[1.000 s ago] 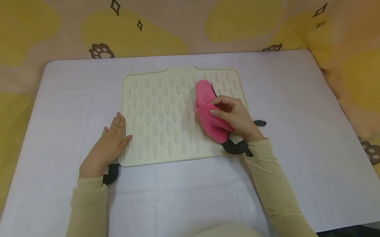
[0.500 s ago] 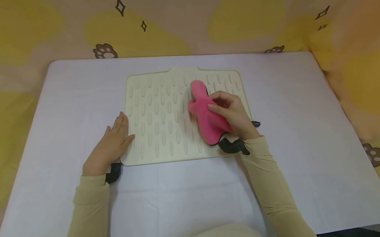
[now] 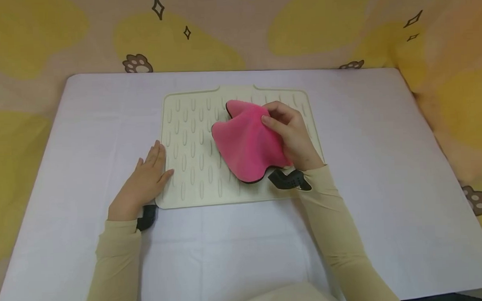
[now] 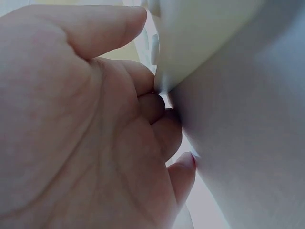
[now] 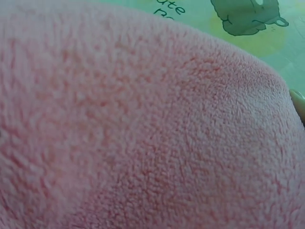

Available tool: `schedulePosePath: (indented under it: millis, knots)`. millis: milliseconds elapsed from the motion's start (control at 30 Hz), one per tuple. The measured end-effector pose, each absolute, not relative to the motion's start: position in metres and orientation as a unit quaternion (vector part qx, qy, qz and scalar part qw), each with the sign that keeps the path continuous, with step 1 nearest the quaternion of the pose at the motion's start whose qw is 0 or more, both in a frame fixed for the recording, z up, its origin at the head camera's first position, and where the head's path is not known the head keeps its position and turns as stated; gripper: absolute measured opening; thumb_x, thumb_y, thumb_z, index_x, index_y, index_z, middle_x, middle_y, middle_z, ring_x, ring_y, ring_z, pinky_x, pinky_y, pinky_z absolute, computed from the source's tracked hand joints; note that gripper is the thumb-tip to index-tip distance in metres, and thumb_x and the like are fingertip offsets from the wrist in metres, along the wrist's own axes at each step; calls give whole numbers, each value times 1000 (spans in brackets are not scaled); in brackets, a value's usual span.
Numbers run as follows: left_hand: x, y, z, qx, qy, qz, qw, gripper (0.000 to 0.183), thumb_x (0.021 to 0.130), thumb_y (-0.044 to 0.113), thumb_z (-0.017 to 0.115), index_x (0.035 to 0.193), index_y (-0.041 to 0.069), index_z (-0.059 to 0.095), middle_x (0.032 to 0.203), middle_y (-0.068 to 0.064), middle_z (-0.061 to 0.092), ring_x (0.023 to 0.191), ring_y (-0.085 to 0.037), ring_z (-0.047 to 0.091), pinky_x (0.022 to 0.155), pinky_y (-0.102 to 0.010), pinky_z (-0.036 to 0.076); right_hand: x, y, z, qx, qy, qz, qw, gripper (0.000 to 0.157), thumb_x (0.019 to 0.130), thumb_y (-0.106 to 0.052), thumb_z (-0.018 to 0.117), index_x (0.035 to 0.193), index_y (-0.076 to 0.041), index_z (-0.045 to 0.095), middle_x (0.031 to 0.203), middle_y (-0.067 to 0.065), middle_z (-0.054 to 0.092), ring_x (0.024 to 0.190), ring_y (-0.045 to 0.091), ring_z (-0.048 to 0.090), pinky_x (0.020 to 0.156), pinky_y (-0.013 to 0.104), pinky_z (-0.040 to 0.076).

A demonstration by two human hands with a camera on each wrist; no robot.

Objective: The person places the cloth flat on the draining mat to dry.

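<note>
My right hand [image 3: 292, 133] pinches a bright pink cleaning cloth [image 3: 246, 141] between thumb and fingers. The cloth has a dark edging and hangs in soft folds over the right half of a cream ridged drying mat [image 3: 186, 188]. Up close in the right wrist view, its fluffy pile [image 5: 143, 124] fills most of the picture, with one fingertip [image 5: 298, 102] at the right. At the mat's left edge lies my left hand [image 3: 144, 182], fingers extended and thumb over the border. The left wrist view shows the palm [image 4: 90, 133] and the fingertips right at the mat's rim [image 4: 195, 43].
The mat lies on a table with a white cover [image 3: 385, 185]. A yellow and beige patterned curtain [image 3: 221, 31] stands behind it and along the sides. Black wrist devices show below the left hand [image 3: 147, 216] and beside the right cuff [image 3: 283, 180].
My right hand has moved slightly up and left, and the pink cloth has swung left and spread from a narrow bunch into a broader shape. The left hand stays at the mat's edge.
</note>
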State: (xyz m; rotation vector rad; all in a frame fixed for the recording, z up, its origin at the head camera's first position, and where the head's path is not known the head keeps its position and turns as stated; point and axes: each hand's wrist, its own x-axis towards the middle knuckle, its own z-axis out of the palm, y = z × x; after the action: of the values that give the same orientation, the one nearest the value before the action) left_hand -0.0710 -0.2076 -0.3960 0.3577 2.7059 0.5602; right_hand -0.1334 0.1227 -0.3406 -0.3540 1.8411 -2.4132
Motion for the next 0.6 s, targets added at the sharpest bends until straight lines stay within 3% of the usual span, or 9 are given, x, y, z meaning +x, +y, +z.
schedulePosePath:
  millis: [333,600]
  knots:
    - [-71,-208,-397,125,955,202,175,69,103,26,39,145,-12,-1,154,-25,-11,142,-37,-6,108,-61,4,-141,110,-337,-137,564,-814,28,23,86,7,55,90,-12,68,86,4,61,81,16,55,71,25,46]
    - [-71,-208,-396,126,955,204,175,69,103,25,39,146,-12,-1,154,-24,-11,142,-37,-6,108,-61,4,-141,122,-366,-125,688,-711,72,14,85,2,64,90,-12,65,89,2,60,85,19,54,75,28,45]
